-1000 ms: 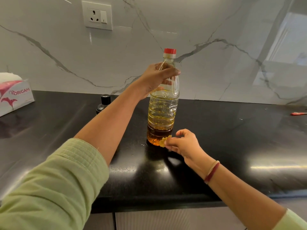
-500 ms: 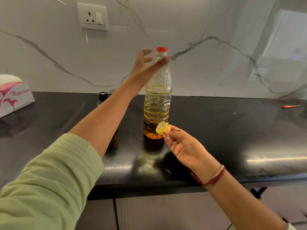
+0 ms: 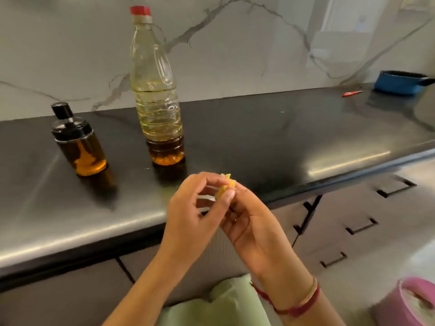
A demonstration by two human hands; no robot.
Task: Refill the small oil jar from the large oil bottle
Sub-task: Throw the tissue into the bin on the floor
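Yellow wad (image 3: pixel 226 185) in left grip (image 3: pixel 190 212), right grip (image 3: pixel 249 222) | bottle (image 3: pixel 157 109), jar (image 3: pixel 80 147) beyond

The large oil bottle (image 3: pixel 156 90) is seen standing upright on the black worktop (image 3: pixel 259 137), roughly midway between the rear edge and the front edge. It is made of clear ribbed plastic, is closed with a red cap (image 3: pixel 140 10), and is filled with pale yellow oil to about half its height. The small oil jar (image 3: pixel 78 142) is set to its left, apart from it and likewise upright. Amber oil is seen in its glass body, which is topped by a black lid (image 3: pixel 68 123).
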